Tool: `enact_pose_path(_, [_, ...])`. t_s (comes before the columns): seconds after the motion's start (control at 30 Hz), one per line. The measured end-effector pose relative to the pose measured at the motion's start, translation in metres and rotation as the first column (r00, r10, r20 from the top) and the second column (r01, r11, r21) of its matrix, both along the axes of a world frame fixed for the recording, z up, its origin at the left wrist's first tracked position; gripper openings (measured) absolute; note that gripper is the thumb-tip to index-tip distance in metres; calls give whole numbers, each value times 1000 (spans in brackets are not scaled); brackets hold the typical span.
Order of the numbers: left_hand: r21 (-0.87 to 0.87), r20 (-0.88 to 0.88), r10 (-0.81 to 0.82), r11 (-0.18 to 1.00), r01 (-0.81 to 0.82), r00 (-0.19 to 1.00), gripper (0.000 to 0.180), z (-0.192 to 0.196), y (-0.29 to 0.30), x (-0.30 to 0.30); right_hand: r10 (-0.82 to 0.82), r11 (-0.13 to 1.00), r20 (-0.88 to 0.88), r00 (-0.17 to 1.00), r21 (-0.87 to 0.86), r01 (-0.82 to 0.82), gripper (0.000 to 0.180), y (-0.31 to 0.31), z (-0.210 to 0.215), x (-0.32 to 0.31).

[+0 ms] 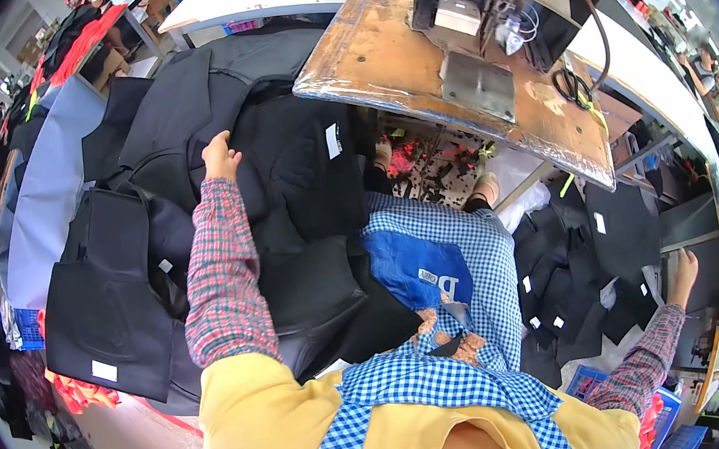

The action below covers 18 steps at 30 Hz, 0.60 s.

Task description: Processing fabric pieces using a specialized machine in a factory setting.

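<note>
A large heap of black fabric panels (295, 165) covers the surface to my left and in front. My left hand (221, 157) rests on this heap with its fingers curled in, pinching at a black panel. Several pieces bear white labels, such as the label (333, 140) on the far part of the heap. My right hand (685, 278) reaches far to the right, its fingers bent together at the edge of a dark grey surface. What they hold, if anything, is too small to make out. Near it lies a second pile of black labelled pieces (556, 277).
Ahead stands a worn wooden machine table (392, 43) carrying a sewing machine (499, 5) and black-handled scissors (573, 88). Black and red scraps (423, 159) litter the floor below. A blue crate (583, 381) sits low on the right; a grey-blue sheet (49, 184) drapes at far left.
</note>
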State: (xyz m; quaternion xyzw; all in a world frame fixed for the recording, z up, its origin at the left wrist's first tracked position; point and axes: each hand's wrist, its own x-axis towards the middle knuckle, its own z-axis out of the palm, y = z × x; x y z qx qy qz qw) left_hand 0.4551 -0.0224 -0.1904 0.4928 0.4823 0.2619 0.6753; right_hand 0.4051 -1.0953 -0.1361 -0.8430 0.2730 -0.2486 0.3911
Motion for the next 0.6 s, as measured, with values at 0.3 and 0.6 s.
enact_pose_path(0.3, [-56, 463, 195, 980, -191, 865, 16, -19, 50, 3, 412, 820, 58, 909, -459, -342, 32, 264, 31, 32])
enact_pose_path(0.6, [628, 532, -86, 708, -324, 843, 15, 211, 8, -147, 755, 489, -18, 655, -651, -581, 29, 454, 85, 0])
